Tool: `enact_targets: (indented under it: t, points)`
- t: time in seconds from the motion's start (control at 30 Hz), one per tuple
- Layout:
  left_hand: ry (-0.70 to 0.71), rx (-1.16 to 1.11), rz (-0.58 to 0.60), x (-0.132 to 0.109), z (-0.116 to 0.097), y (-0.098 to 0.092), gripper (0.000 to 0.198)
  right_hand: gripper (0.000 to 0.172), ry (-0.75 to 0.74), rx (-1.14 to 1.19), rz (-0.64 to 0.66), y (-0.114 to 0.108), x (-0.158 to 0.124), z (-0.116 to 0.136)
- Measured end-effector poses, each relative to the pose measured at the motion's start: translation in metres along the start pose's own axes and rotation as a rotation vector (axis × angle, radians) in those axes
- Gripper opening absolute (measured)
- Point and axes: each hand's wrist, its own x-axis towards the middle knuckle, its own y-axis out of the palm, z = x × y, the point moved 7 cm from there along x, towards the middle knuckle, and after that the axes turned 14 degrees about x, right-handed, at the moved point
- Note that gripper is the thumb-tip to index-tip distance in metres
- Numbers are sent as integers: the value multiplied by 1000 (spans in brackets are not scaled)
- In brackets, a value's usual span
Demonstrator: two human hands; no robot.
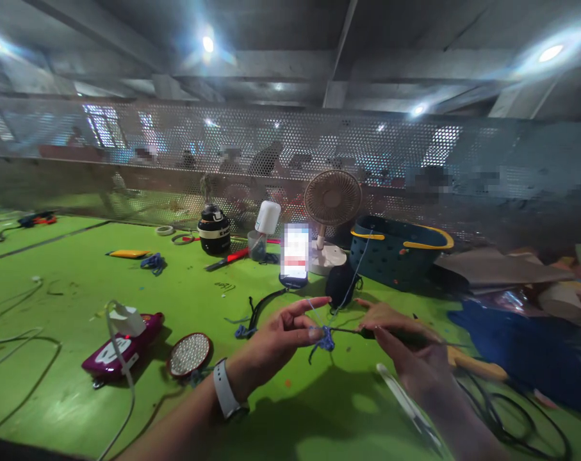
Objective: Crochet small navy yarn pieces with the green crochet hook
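Observation:
My left hand pinches a small blue crochet piece, with the index finger stretched out and the blue yarn strand running over it. My right hand is closed on a crochet hook whose tip sits in the blue piece. The strand leads up past a dark ball of yarn toward the teal basket. Both hands hover above the green table. A white watch band is on my left wrist.
A phone stands propped behind my hands, next to a small beige fan. A purple case and a round mirror lie at left. Cables, scissors, a black jar, and blue cloth lie around. A perforated metal screen closes off the back.

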Motion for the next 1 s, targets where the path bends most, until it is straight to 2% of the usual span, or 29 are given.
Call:
enact_targets:
  t: [0.1,0.23,0.33,0.47,0.53,0.63,0.73,1.0]
  points:
    - [-14,52,-7,-2,-1,1,60,6,179,167,-148,-9,-6,-24]
    - [6,223,-105,-7,-4,3,81,13,426,388,-211,7,-18,-54]
    - [112,368,-243,-11,-6,2,88,9,305,229,-263,17,-23,-47]
    - [216,431,-336,-14,-2,2,88,10,-5,-144,-199,31,-25,-18]
    - [180,380,-325,-13,4,4,90,18,-192,-316,-122,37,-27,-3]
    - [55,178,-223,-10,14,9,90,31,-388,-486,18,43,-31,8]
    - [-19,51,-125,-8,14,11,87,36,-434,-503,116,42,-29,12]
    - [-42,-79,31,-3,7,0,72,18,-363,-240,162,33,-3,29]
